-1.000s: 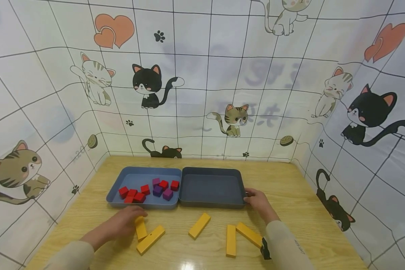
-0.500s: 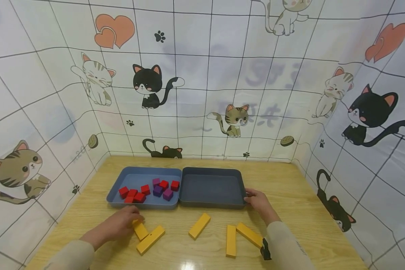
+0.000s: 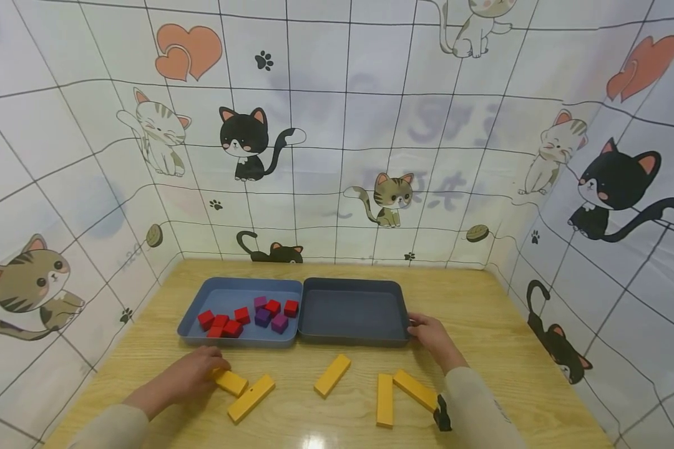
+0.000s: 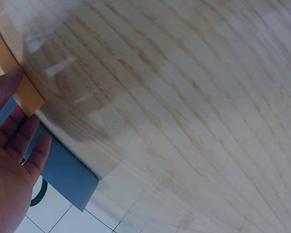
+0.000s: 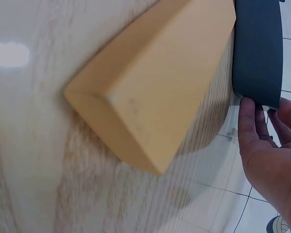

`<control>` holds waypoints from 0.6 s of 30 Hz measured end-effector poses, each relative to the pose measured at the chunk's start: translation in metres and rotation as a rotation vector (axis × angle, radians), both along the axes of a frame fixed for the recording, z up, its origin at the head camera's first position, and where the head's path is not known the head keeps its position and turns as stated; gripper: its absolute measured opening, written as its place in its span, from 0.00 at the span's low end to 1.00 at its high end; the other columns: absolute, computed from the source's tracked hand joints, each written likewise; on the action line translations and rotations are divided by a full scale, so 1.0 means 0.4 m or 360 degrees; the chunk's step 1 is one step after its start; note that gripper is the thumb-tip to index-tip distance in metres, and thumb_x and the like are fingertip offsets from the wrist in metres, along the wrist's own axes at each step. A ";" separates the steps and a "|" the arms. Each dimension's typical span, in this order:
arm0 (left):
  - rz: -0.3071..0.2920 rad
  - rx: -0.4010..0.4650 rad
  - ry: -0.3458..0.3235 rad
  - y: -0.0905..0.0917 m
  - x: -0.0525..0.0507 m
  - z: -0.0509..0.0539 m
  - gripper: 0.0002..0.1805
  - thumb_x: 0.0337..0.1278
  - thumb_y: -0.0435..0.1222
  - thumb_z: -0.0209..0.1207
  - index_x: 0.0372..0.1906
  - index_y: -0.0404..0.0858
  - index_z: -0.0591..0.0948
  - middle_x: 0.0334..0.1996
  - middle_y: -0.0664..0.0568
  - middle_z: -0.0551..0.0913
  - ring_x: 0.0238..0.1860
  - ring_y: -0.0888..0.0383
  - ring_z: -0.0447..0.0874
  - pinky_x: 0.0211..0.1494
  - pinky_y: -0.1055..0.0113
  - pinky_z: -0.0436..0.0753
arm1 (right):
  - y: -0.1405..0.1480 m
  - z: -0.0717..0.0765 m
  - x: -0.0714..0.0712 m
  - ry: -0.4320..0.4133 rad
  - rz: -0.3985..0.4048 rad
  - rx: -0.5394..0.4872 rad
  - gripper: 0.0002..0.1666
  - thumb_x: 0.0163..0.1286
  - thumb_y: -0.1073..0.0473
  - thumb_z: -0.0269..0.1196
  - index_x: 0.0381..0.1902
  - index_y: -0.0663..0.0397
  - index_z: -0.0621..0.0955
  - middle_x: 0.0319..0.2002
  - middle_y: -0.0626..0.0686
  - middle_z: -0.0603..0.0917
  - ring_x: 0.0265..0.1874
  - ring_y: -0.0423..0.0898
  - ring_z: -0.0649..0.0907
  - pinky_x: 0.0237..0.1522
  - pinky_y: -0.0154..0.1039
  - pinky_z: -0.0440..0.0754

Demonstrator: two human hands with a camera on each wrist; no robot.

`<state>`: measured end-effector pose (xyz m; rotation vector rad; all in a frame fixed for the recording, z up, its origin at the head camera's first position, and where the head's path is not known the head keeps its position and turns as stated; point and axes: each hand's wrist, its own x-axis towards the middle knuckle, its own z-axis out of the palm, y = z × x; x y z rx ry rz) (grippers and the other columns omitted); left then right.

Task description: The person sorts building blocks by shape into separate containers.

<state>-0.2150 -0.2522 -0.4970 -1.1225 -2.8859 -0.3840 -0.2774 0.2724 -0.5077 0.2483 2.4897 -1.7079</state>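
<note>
My left hand (image 3: 193,373) pinches the near-left end of a yellow rectangular block (image 3: 231,381) on the table. In the left wrist view, the thumb lies on one side of that block (image 4: 26,92) and the fingers on the other. At the right, my right hand (image 3: 431,338) grips the right edge of a dark grey tray (image 3: 352,341), thumb near the rim and fingers against the outer wall. The tray's corner (image 5: 257,73) shows in the right wrist view. Nothing lies inside this tray.
A blue tray (image 3: 241,342) with several red cubes (image 3: 233,328) and purple cubes (image 3: 279,322) adjoins the dark one. More yellow blocks lie in front: one (image 3: 251,399) beside the held block, one (image 3: 332,375) in the middle, two (image 3: 384,400) at right. Cat-patterned cloth walls surround the wooden table.
My left hand has drawn back to the left, turning the yellow block's far end toward me so it lies more crosswise. The right hand stays at the dark tray's edge.
</note>
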 end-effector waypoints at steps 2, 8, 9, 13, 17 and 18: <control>0.0009 -0.0013 -0.0028 -0.004 -0.001 0.000 0.16 0.43 0.32 0.74 0.42 0.43 0.86 0.39 0.55 0.79 0.39 0.56 0.76 0.46 0.56 0.82 | 0.000 0.000 0.001 0.0009 0.0007 0.0007 0.27 0.71 0.73 0.51 0.68 0.73 0.68 0.64 0.75 0.70 0.60 0.64 0.74 0.59 0.54 0.75; 0.0065 0.0014 -0.0064 -0.012 0.002 0.012 0.15 0.48 0.37 0.73 0.44 0.43 0.86 0.40 0.58 0.79 0.39 0.59 0.75 0.47 0.57 0.82 | -0.005 0.003 0.005 0.0007 0.0014 0.0005 0.28 0.72 0.73 0.51 0.69 0.72 0.68 0.64 0.75 0.69 0.61 0.64 0.74 0.60 0.54 0.75; 0.0068 0.0030 -0.0051 -0.011 0.003 0.016 0.15 0.48 0.38 0.72 0.44 0.43 0.86 0.40 0.58 0.78 0.39 0.59 0.75 0.47 0.57 0.82 | -0.005 0.003 0.004 0.0007 0.0014 0.0003 0.28 0.72 0.73 0.51 0.69 0.72 0.68 0.64 0.75 0.69 0.60 0.64 0.74 0.59 0.54 0.75; 0.0072 0.0081 0.0003 -0.002 0.001 0.036 0.16 0.51 0.39 0.72 0.45 0.42 0.86 0.41 0.57 0.80 0.41 0.57 0.77 0.48 0.55 0.81 | -0.004 0.001 0.004 0.0005 0.0011 -0.0016 0.28 0.72 0.73 0.51 0.69 0.72 0.67 0.64 0.74 0.70 0.59 0.64 0.75 0.58 0.53 0.76; 0.0066 0.0127 -0.0004 0.019 -0.010 0.057 0.16 0.53 0.38 0.71 0.48 0.43 0.85 0.42 0.57 0.80 0.41 0.57 0.77 0.47 0.56 0.81 | -0.002 0.001 0.001 -0.0013 -0.0003 0.0001 0.28 0.72 0.73 0.52 0.69 0.70 0.68 0.64 0.74 0.70 0.59 0.63 0.75 0.58 0.52 0.77; 0.0061 0.0137 -0.0010 0.025 -0.013 0.062 0.16 0.53 0.38 0.70 0.48 0.43 0.85 0.41 0.58 0.80 0.40 0.59 0.76 0.46 0.57 0.81 | -0.002 0.000 0.000 -0.0017 -0.0002 0.0009 0.28 0.72 0.73 0.52 0.69 0.70 0.68 0.64 0.73 0.70 0.59 0.62 0.75 0.58 0.52 0.77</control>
